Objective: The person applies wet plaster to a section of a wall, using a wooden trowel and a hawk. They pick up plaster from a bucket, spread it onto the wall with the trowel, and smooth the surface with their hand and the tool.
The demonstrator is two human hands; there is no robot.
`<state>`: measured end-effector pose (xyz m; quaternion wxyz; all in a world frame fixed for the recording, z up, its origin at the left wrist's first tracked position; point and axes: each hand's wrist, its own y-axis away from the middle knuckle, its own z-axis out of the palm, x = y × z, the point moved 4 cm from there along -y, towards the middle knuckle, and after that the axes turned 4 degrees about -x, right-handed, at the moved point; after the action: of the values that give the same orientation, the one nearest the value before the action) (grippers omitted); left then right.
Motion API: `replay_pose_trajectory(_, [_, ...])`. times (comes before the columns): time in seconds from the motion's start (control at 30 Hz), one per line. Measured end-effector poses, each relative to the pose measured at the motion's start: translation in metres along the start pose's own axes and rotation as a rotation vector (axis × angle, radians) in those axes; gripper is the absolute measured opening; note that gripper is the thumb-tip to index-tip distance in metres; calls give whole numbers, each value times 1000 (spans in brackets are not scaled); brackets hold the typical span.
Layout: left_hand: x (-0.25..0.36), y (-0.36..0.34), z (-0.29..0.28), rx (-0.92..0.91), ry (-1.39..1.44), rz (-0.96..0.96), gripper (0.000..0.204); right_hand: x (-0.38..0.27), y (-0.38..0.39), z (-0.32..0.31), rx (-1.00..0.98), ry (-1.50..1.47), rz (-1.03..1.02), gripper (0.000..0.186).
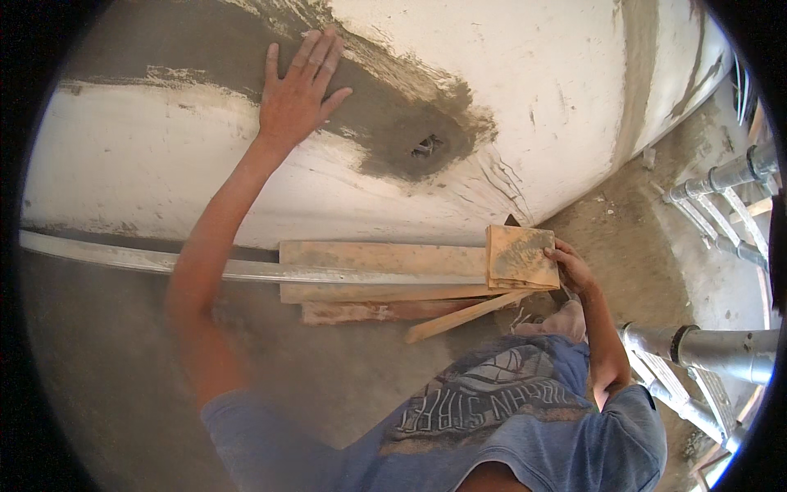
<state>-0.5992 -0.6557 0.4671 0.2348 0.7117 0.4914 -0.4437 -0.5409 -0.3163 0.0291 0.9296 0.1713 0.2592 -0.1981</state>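
Note:
My left hand [299,94] lies flat with fingers spread against a white wall [172,156], its fingertips on a band of damp grey plaster [361,102]. Right of it, the plaster surrounds a small ragged hole [426,146] with something pale inside. Down to the right, my right hand [574,266] grips the right edge of a tan, square, sponge-like block [520,256] smeared with grey; some of its fingers are hidden. That block overlaps the right end of a long metal straightedge [369,276] and wooden boards [377,256].
A reddish board [352,312] and a slanting wooden strip [459,318] lie below the boards. Metal scaffold tubes [721,353] stand at the right, with more scaffold frames [713,184] farther up. The dusty concrete floor [598,221] meets the wall's base.

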Motion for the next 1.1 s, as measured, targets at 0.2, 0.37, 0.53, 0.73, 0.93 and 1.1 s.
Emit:
replay_pose_trajectory(0.2, [58,46,48,-300,-179,331,80,12,-5,-7,7,-34,0,42])
replay_pose_trajectory(0.37, [67,79,56,-388,-93,488,79,6,14,-20,97,-81,-14,40])
replay_pose_trajectory(0.53, [4,33,15,-210,-19,305,72,-8,17,-31,108,-70,-67,39])
replay_pose_trajectory(0.73, [-88,-28,-49,41,-186,-5,75,-24,4,-13,58,-50,-64,41])
replay_pose_trajectory(0.93, [-106,-75,-111,163,-194,-182,76,-6,-1,0,15,-81,-26,43])
replay_pose_trajectory(1.1, [-66,-70,-63,-32,-288,-137,74,7,2,5,-11,-83,15,42])
